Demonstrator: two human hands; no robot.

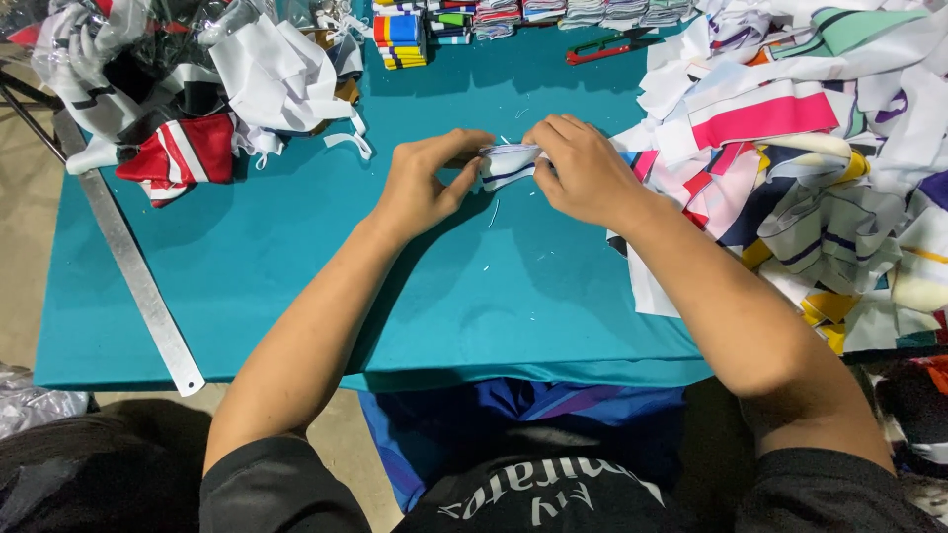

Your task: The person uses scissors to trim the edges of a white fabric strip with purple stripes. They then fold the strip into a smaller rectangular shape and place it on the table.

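Teal cloth covers the table (247, 296), with a metal ruler (138, 276) along its edge, well left of the fingers. The left hand (425, 183) pinches one end of a small folded white strip (509, 163) with a dark stripe; the right hand (583, 168) clamps the other end, fingers curled over it. Red scissors (607, 47) lie beyond the fingertips. A heap of coloured fabric pieces (810, 178) crowds the right wrist; I judge the fold could slip open if either pinch loosens.
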